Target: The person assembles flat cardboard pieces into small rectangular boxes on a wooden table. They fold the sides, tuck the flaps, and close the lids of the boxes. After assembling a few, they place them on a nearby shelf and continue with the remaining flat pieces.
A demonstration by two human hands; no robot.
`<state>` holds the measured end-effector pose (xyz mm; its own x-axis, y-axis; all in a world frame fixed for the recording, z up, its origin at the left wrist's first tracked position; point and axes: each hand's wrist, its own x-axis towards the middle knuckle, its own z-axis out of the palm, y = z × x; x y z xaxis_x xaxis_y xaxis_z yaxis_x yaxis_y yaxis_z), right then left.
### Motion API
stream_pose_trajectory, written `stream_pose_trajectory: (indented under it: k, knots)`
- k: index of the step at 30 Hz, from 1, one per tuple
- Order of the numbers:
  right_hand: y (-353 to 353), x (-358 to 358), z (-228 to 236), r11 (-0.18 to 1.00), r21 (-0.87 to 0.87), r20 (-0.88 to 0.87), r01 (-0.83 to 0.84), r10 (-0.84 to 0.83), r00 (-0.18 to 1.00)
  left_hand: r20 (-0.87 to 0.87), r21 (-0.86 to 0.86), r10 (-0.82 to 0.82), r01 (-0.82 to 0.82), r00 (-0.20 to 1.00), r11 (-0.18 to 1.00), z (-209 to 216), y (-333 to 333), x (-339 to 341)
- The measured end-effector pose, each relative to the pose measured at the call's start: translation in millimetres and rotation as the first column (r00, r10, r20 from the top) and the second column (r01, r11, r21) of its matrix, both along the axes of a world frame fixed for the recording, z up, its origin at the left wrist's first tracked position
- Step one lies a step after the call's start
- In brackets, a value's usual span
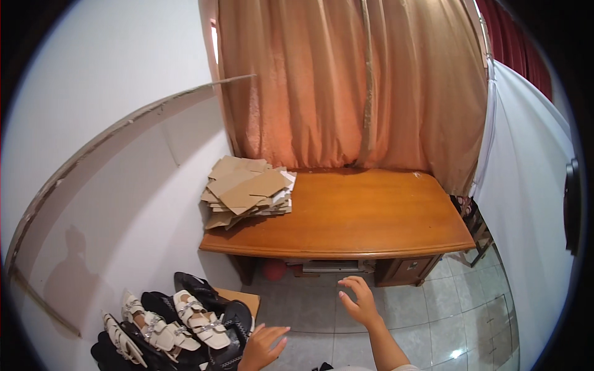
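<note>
My right hand [359,301] is raised in front of the desk [371,210], its fingers apart and slightly curled, with nothing in them. Lower and to the left, my left hand [265,347] is also open and holds nothing. It is nearest to a heap of shoes at the lower left. In that heap lie cream sandals [201,320] with buckle-like trim, and black shoes [238,321] beside and under them. On the desk's left end sits an untidy stack of flattened brown cardboard boxes [247,188], some showing white sides.
Orange curtains [297,86] hang behind the desk, and a white wall [124,49] stands at the left. A white cloth [526,154] hangs along the right side. Beneath the desk are a red round object [274,268] and a pale flat device [334,266]. The floor is grey tile [408,309].
</note>
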<state>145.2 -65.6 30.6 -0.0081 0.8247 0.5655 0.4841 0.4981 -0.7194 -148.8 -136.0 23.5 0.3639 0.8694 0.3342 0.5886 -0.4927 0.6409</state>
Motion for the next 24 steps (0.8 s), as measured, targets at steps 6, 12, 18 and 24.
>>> stream_pose_trajectory:
  k: [6,12,18,24]
  knots:
    - [42,41,-3,1.000,-0.005,0.058,0.001,-0.001,0.998,0.064,0.089,-0.022,0.016,0.998,0.996,-25,70,67]
    - [84,60,-53,0.994,-0.112,0.164,0.005,0.013,0.986,0.279,-0.079,0.016,0.006,0.960,0.997,-50,119,107]
    - [138,76,-110,0.965,-0.219,0.440,0.146,-0.035,0.897,0.063,-0.051,0.268,-0.265,0.961,0.963,-90,212,97]
    - [234,108,-194,0.823,-0.399,0.690,0.405,-0.022,0.724,-0.188,0.067,0.564,-0.563,0.804,0.824,-109,369,67]
